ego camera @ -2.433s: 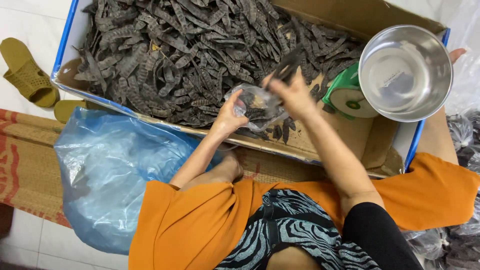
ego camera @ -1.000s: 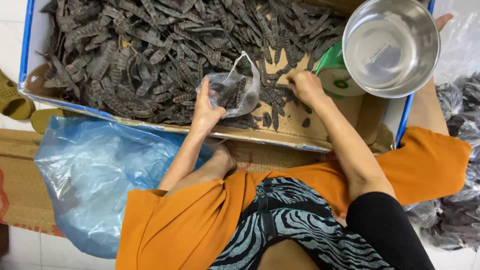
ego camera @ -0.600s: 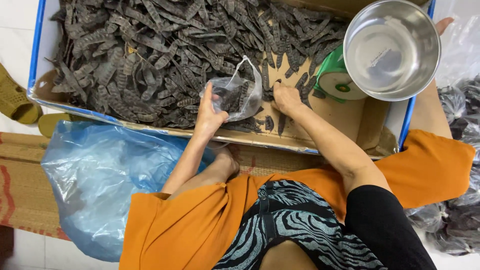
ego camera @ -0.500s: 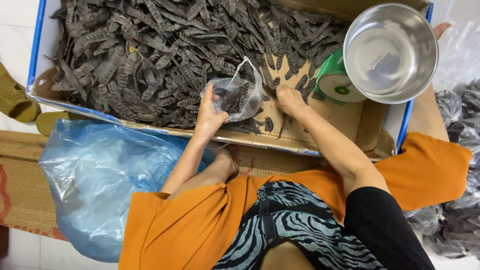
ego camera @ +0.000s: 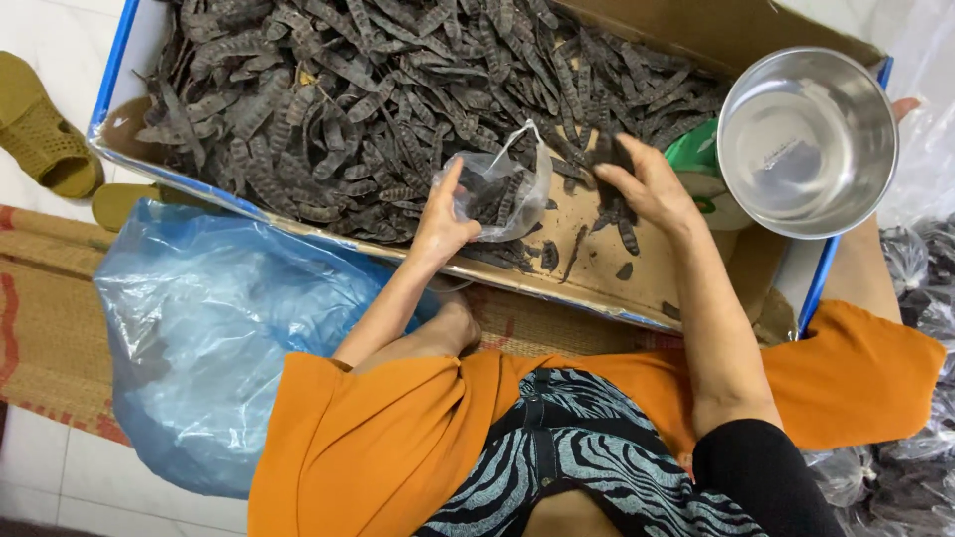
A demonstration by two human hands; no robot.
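Small clear plastic bag (ego camera: 500, 189), part-filled with dark dried pods, sits over the cardboard box (ego camera: 696, 288) floor, pinched at its rim by left hand (ego camera: 443, 214). Right hand (ego camera: 647, 184) grips dark pods (ego camera: 609, 151) just beside it. Steel bowl (ego camera: 808, 139) at right.

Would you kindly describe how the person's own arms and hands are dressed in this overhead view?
Both forearms are bare, and the left hand and right hand wear no gloves; no rings or watch are visible. The right upper arm carries a black sleeve. No sleeve shows on the left arm, which emerges above loose orange cloth.
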